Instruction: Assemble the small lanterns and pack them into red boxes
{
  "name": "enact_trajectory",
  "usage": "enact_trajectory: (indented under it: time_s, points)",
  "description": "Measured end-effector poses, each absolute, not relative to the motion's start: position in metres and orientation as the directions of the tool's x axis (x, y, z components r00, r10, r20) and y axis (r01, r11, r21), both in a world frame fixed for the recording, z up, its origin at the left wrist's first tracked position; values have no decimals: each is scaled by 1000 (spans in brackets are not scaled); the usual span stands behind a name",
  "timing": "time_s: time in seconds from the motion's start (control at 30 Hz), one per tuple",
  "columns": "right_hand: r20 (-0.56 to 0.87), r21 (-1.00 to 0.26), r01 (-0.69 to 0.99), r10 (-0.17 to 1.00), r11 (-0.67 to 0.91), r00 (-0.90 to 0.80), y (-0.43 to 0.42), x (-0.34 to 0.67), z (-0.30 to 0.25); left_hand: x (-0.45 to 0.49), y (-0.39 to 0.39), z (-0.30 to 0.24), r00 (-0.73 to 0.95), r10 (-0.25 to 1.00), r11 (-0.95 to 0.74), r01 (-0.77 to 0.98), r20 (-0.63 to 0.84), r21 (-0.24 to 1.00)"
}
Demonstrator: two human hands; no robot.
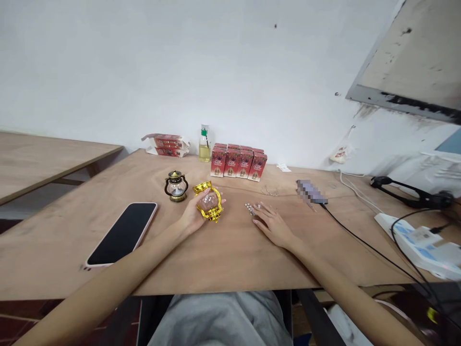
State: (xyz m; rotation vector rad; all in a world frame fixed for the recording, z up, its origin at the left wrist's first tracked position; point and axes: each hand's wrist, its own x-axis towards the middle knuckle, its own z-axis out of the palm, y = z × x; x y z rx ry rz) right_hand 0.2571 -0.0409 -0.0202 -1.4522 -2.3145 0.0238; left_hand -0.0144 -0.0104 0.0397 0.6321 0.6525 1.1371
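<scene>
My left hand (191,217) is wrapped round a small gold lantern (209,202) with a clear body. The lantern is tilted, its broad gold base toward the back and its ornate top toward me. Flat on the wooden table, fingers stretched out, my right hand (274,227) touches a few small silvery discs (248,206) that look like button batteries. Part of the group is hidden under its fingertips. A dark bronze lantern (176,187) of similar shape stands upright to the left of the gold one.
Several red boxes (236,163) stand in rows at the back, beside a bottle of yellow liquid (204,144) and an opened carton (167,145). A black-screened phone (123,234) lies left. To the right are a cabled phone (311,191), power strip (414,245) and black stand (410,191).
</scene>
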Motion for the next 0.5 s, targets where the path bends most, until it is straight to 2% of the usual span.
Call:
enact_trajectory:
  time_s: [0.13,0.23,0.33,0.4,0.5]
  points:
    - [306,-144,924,904,354,-299,-45,266,-23,-14,-10,39,281,948,297,-599,-152,744]
    - [366,-119,956,906,270,-211,-45,270,-22,-15,-9,37,280,945,310,-597,-170,740]
    - [431,-105,917,849,385,-307,-46,261,-18,-15,-7,35,289,944,305,-591,-157,747]
    - [400,-133,857,818,499,-414,-49,250,-17,-16,-7,35,292,945,298,-583,-148,756]
    - [312,-241,805,828,543,-466,-55,234,-17,-16,-6,34,293,947,287,-576,-135,765]
